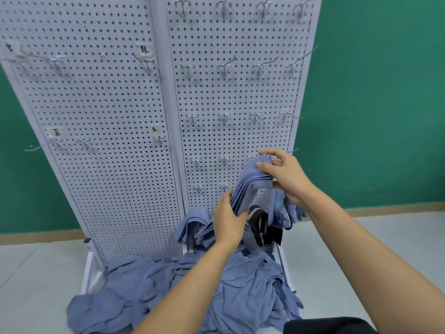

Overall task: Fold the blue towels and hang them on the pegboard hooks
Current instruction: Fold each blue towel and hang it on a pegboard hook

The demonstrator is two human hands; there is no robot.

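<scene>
Folded towel (250,182) runs lower-left to upper-right; left hand (227,221) grips its low end, right hand (283,175) pinches the top just below a hook (295,149).

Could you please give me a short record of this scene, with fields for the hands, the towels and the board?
left hand: grips the lower end of the folded towel
right hand: pinches its upper end
towel pile: heaped at the foot of the pegboard
upper hooks: bare
</scene>
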